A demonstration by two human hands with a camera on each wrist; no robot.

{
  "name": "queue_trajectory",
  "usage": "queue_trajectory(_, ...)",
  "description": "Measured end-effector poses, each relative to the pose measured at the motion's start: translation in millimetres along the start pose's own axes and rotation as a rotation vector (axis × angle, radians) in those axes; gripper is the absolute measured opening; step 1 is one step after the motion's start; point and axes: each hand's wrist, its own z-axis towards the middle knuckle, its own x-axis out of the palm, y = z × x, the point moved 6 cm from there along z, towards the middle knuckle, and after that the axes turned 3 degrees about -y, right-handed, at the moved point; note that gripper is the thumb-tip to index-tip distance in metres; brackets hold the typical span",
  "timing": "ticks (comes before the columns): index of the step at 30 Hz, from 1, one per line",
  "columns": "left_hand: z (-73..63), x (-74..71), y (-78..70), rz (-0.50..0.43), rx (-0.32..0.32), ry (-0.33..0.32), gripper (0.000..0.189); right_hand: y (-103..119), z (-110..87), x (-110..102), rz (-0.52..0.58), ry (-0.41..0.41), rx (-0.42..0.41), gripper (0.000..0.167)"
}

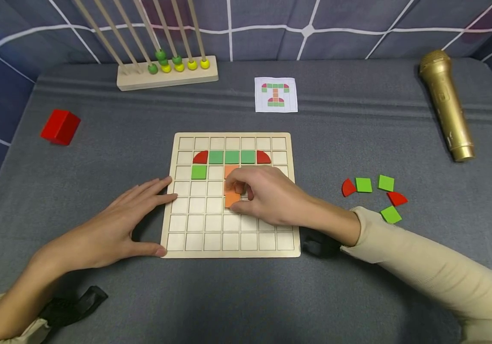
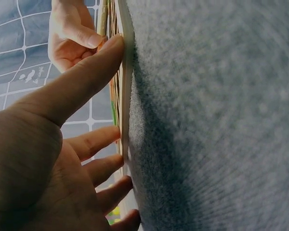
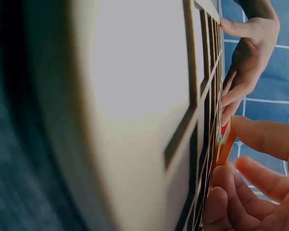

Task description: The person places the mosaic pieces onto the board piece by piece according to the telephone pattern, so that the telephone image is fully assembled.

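My right hand (image 1: 267, 196) pinches an orange square tile (image 3: 226, 144) between thumb and fingers, tilted over the middle column of a wooden grid board (image 1: 194, 242). Another orange tile (image 1: 230, 170) lies just above, partly covered by the fingers. Along the board's second row run a red quarter-round tile (image 1: 200, 157), several green squares (image 1: 231, 157) and a second red quarter-round tile (image 1: 263, 157). One green square (image 1: 199, 172) sits below the left red piece. My left hand (image 1: 117, 224), fingers spread, touches the board's left edge with thumb and fingertips.
Loose green squares (image 1: 363, 185) and red quarter-rounds (image 1: 397, 198) lie to the right. A pattern card (image 1: 276, 108) is behind the board. Further out are a bead-peg stand (image 1: 168, 81), a red block (image 1: 60, 127) and a gold microphone (image 1: 448, 105).
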Motion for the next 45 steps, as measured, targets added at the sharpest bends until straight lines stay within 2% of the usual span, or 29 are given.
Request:
queue_trajectory(8, 0.8, -0.8, -0.7, 0.009, 0.017, -0.001, 0.093, 2.2, 2.3, 1.3, 0.001, 0.008, 0.000, 0.024)
queue_trajectory(19, -0.2, -0.2, 0.8, -0.014, -0.017, 0.005, 0.094, 3.5, 2.5, 5.5, -0.020, 0.041, 0.004, 0.021)
queue_trajectory(40, 0.3, -0.6, -0.1, 0.007, 0.023, -0.013, 0.092, 5.6, 0.5, 7.4, -0.040, 0.074, -0.039, 0.018)
queue_trajectory(45, 0.4, -0.4, -0.4, 0.008, 0.025, -0.015, 0.092, 6.3, -1.0, 1.0, -0.014, 0.076, -0.036, 0.018)
